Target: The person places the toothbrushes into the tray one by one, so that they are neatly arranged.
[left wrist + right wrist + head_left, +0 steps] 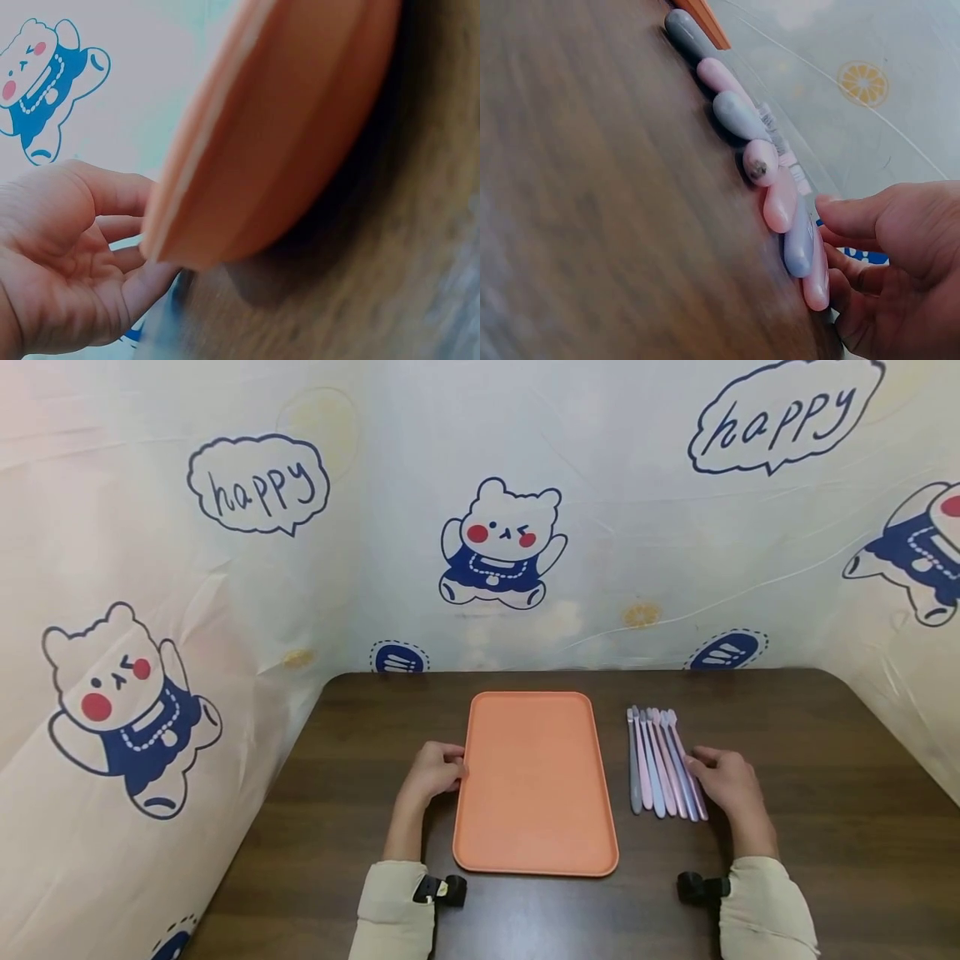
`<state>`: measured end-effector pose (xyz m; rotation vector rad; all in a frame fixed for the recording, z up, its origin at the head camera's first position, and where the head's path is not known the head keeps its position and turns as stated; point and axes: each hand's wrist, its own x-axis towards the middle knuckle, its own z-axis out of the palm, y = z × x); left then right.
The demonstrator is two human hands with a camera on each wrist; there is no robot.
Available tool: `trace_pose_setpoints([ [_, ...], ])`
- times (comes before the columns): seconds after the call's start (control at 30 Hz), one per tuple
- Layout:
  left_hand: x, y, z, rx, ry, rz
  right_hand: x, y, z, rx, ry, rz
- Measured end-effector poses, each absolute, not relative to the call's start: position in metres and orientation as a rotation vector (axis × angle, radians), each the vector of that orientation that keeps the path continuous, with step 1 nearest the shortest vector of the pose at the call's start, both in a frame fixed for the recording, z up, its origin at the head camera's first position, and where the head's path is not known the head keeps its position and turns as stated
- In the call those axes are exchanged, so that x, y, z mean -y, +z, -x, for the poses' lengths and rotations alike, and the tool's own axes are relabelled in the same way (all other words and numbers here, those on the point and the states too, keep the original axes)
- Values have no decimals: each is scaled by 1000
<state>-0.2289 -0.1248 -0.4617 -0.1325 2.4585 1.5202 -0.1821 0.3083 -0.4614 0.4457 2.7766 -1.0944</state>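
Note:
An orange rectangular tray (534, 785) lies flat in the middle of the dark table. My left hand (432, 771) is at its left side, pinching the rim between thumb and fingers; the left wrist view shows the tray wall (247, 150) close up. Right of the tray, several toothbrushes (644, 764) in grey, pink, blue and lavender lie in a row, bristle heads away from me. At the row's right end, my right hand (731, 778) pinches the outermost pink toothbrush (819, 289), its thumb reaching over from above.
The brown wooden table (345, 835) extends around the tray. A pale printed curtain (637, 543) with bear drawings hangs behind the far edge and along both sides. Black wrist straps (450, 891) sit on both padded sleeves (393, 906).

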Motion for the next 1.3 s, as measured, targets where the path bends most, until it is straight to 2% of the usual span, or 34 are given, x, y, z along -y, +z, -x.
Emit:
trace_pose_setpoints([
  [0.33, 125, -465, 226, -2453, 1531, 106, -305, -465, 175, -2790, -1058, -458],
  [0.93, 125, -474, 240, -2595, 1470, -111, -304, -466, 180, -2843, -975, -411],
  [1.3, 123, -471, 241, -2370, 1806, 231, -304, -464, 182, -2863, -953, -435],
])
